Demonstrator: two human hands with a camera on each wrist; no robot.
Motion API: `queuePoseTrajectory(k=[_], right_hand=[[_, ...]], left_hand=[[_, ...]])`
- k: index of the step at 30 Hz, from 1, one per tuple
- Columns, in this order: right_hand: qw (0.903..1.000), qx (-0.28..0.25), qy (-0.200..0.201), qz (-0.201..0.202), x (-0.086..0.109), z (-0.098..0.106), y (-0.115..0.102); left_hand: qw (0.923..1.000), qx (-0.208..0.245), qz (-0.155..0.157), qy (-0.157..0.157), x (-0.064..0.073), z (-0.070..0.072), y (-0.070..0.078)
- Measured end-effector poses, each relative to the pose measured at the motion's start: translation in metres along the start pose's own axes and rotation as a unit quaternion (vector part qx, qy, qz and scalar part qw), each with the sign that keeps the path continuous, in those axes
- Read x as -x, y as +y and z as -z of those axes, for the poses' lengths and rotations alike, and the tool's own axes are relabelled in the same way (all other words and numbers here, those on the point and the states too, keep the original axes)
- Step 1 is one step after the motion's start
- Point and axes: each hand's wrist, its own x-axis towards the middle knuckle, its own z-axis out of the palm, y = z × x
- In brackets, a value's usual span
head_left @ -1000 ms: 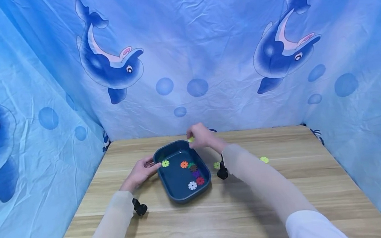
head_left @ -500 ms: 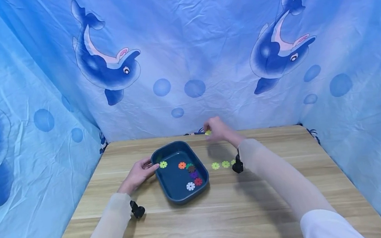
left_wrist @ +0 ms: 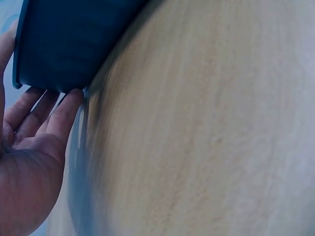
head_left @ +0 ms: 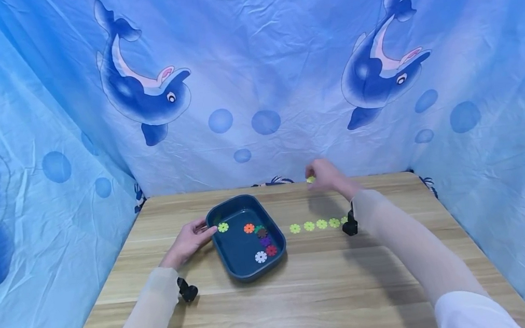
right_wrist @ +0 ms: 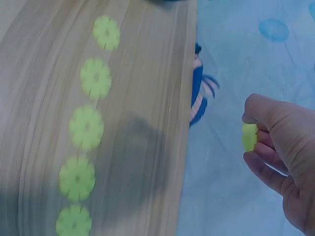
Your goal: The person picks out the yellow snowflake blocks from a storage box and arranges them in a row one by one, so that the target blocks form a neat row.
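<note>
My right hand (head_left: 328,175) pinches a yellow-green snowflake building disc (right_wrist: 249,137) between thumb and fingers, raised above the table's back edge. In the head view a row of several matching discs (head_left: 321,224) lies on the table, partly behind the right wrist. At the left side of a dark blue rectangular tub (head_left: 239,270), my left hand (head_left: 189,241) holds the wall, thumb over the rim and fingertips against the outside. Inside the tub lie a yellow-green disc (head_left: 223,227), an orange disc (head_left: 249,228), a white disc (head_left: 261,257), a red disc (head_left: 271,250) and overlapping green, brown and purple ones.
The tub and the row of discs are on a wood-grain table (head_left: 275,314). Blue cloth (head_left: 236,83) printed with dolphins hangs behind and at both sides. A black wrist camera (head_left: 188,291) sits on the left wrist, another camera (head_left: 350,225) on the right.
My right hand has moved right, away from the tub, still pinching the yellow-green disc. More of the row on the table now shows. The left hand stays at the tub.
</note>
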Motion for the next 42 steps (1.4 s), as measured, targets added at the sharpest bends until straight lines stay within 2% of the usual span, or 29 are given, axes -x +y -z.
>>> queuePoseTrajectory(k=[9, 16, 21, 28, 31, 34, 38, 42], right_hand=[[0.9997, 0.002, 0.004, -0.022, 0.028, 0.012, 0.039], [0.9996, 0.009, 0.015, -0.022, 0.045, 0.012, 0.068], [0.9993, 0.017, 0.006, -0.031, 0.058, 0.01, 0.078], [0.9993, 0.023, 0.016, -0.027, 0.075, 0.004, 0.093], [0.9988, 0.02, 0.009, -0.044, 0.083, 0.002, 0.1], [0.9968, 0.006, -0.011, -0.079, 0.094, -0.002, 0.106], [0.995, 0.0, -0.027, -0.096, 0.11, -0.009, 0.113], [0.9966, 0.012, -0.022, -0.079, 0.123, -0.013, 0.117]], left_hand=[[1.0, -0.007, -0.003, 0.001, 0.0, -0.001, -0.001], [1.0, -0.004, 0.0, 0.003, 0.001, 0.001, 0.0], [1.0, -0.002, 0.0, 0.002, 0.002, 0.0, 0.001], [1.0, -0.006, -0.001, 0.004, 0.002, -0.001, 0.001], [0.9999, -0.015, -0.001, 0.006, 0.001, -0.001, 0.001], [0.9996, -0.026, -0.004, 0.008, 0.0, -0.001, 0.0], [0.9998, -0.02, 0.0, 0.009, 0.0, -0.002, -0.001], [0.9999, -0.011, 0.001, 0.006, 0.0, -0.001, 0.0]])
